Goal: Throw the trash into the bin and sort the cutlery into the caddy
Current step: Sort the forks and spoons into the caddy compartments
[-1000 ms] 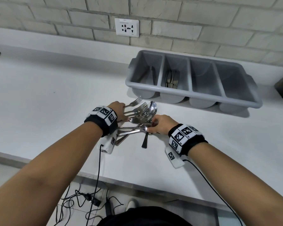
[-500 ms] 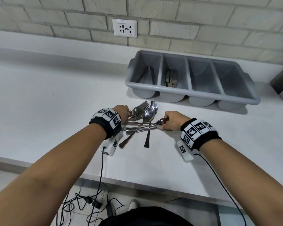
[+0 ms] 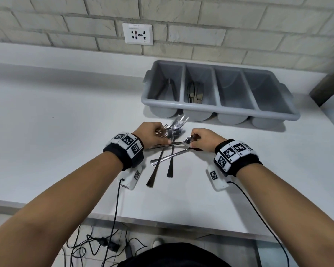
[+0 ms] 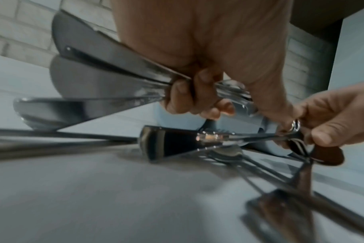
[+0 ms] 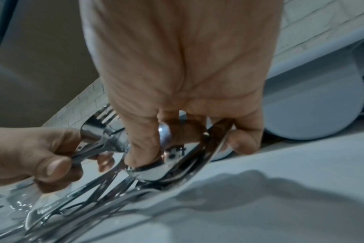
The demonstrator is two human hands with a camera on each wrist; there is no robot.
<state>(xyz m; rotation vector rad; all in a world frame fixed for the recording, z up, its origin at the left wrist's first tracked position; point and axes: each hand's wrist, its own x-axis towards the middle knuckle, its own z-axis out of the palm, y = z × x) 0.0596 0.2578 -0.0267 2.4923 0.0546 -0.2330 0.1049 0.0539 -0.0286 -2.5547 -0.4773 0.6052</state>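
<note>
A pile of steel cutlery (image 3: 167,151) lies crossed on the white counter (image 3: 66,122) in front of the grey four-compartment caddy (image 3: 218,110). My left hand (image 3: 154,133) grips a bunch of forks (image 3: 178,121) by their handles, tines pointing toward the caddy; the left wrist view shows the fingers (image 4: 189,98) curled round them. My right hand (image 3: 202,138) pinches spoon bowls (image 3: 189,139) at the pile's right end, thumb (image 5: 141,148) pressed on a spoon (image 5: 156,171). The caddy's two left compartments hold some cutlery (image 3: 195,92).
A brick wall with a socket (image 3: 137,33) runs behind the counter. A dark upright object (image 3: 330,81) stands at the right edge. Cables (image 3: 96,245) lie on the floor below the counter's front edge.
The left hand has gathered the forks and lifted their tines toward the caddy. The right hand has shifted right along the pile and taken hold of the spoon ends.
</note>
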